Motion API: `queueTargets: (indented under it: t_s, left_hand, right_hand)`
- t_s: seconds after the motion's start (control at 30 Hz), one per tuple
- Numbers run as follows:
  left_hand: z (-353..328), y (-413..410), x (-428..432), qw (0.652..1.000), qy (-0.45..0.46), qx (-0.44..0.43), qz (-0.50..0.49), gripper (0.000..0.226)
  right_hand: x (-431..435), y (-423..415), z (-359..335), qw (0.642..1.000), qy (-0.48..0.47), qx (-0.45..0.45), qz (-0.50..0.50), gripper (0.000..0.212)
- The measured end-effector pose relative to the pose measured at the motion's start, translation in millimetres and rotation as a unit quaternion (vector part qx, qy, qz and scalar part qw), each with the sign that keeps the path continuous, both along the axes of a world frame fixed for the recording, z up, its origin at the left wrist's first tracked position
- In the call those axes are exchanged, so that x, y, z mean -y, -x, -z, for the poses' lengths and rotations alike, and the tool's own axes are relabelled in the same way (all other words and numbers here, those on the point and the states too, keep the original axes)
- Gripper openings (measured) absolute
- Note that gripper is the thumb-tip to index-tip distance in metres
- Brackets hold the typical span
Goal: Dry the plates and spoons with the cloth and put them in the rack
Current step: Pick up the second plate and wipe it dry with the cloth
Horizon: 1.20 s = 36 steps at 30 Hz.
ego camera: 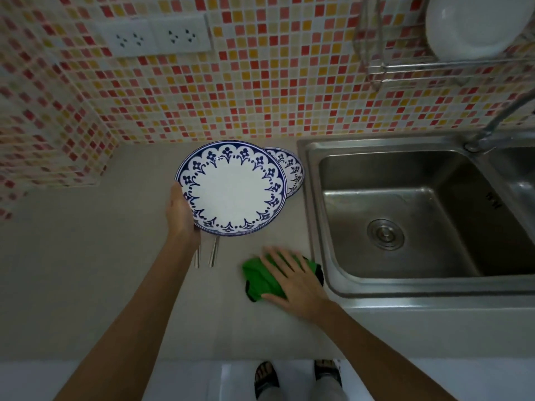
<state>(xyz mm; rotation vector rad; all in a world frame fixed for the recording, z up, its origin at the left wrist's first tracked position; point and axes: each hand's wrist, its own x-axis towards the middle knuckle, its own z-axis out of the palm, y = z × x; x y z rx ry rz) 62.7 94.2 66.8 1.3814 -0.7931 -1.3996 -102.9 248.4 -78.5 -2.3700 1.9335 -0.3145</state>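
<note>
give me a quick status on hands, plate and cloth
Left hand holds blue-rimmed plate by its edge. Right hand flat on green cloth, not gripping. Spoons on counter. Nothing blocking.

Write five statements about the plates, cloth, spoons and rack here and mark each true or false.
1. The left hand holds a blue-patterned plate by its rim. True.
2. The right hand rests on a red cloth. False: the cloth is green.
3. A second patterned plate lies on the counter behind the held one. True.
4. The sink basin is full of dishes. False: only its drain shows.
5. The wall rack is empty. False: a white plate already stands in it.
</note>
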Motion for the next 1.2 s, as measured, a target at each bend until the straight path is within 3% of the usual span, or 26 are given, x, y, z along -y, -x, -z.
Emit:
queueTargets:
  t_s: [0.07,0.2,0.27,0.33,0.4,0.43,0.5,0.57,0.67,0.73,0.8,0.9,1.03,1.13,1.2]
  left_hand:
    - [6.1,-12.3,-0.4,1.000,-0.002,0.000,0.001,0.048]
    - [14.2,-28.7,0.0,1.000,-0.008,0.000,0.005,0.050]
    - [12.7,-31.8,0.2,1.000,-0.015,-0.004,0.011,0.051]
    - [10.1,-33.2,0.9,0.999,-0.020,-0.012,0.027,0.051]
    - [5.1,-31.9,0.9,0.999,-0.014,-0.018,0.048,0.047]
    - [2.7,-29.6,0.1,0.998,-0.006,-0.022,0.064,0.045]
    - [-1.3,-21.6,-5.0,0.995,-0.002,-0.025,0.093,0.042]
    - [-5.6,-10.2,-8.3,0.993,-0.007,-0.036,0.116,0.039]
    - [-17.5,6.7,-8.3,0.988,-0.010,-0.040,0.149,0.039]
    - [-24.9,14.4,-6.7,0.986,0.005,-0.020,0.163,0.037]
    - [-27.5,18.0,-6.4,0.985,0.027,-0.006,0.171,0.033]
    - [-25.0,18.5,-8.3,0.979,0.014,-0.007,0.203,0.047]
    - [-32.2,13.8,-8.9,0.982,0.008,0.012,0.187,0.044]
    - [-45.5,9.2,-0.1,0.986,0.030,-0.006,0.161,0.037]
    - [-48.8,6.8,7.4,0.990,0.039,0.004,0.139,0.039]
  right_hand:
    - [3.4,-2.8,12.1,0.998,0.061,-0.027,0.006,0.057]
    - [16.1,-11.4,15.0,0.980,0.118,0.113,0.112,0.041]
    - [21.8,-14.3,1.4,0.924,0.132,0.293,0.207,0.036]
    - [29.7,-13.6,-31.3,0.824,0.154,0.464,0.287,0.032]
    - [40.5,-8.1,-74.5,0.760,0.215,0.527,0.315,0.029]
    - [46.7,-4.9,-95.8,0.753,0.249,0.526,0.306,0.030]
    - [59.1,-2.2,-136.2,0.782,0.283,0.496,0.249,0.039]
    - [77.0,-8.1,-163.2,0.838,0.297,0.419,0.184,0.046]
    - [100.0,-32.7,-175.4,0.934,0.238,0.245,0.106,0.058]
    - [107.8,-45.5,-159.6,0.974,0.187,0.098,0.084,0.062]
    - [114.0,-47.2,-147.8,0.979,0.181,0.028,0.088,0.062]
    - [132.2,-37.4,-164.2,0.975,0.190,0.016,0.114,0.064]
    - [148.2,2.4,-180.4,0.966,0.189,-0.052,0.170,0.063]
    - [134.8,29.3,-174.3,0.966,0.142,-0.119,0.182,0.063]
    - [115.8,30.6,-166.0,0.977,0.067,-0.109,0.169,0.062]
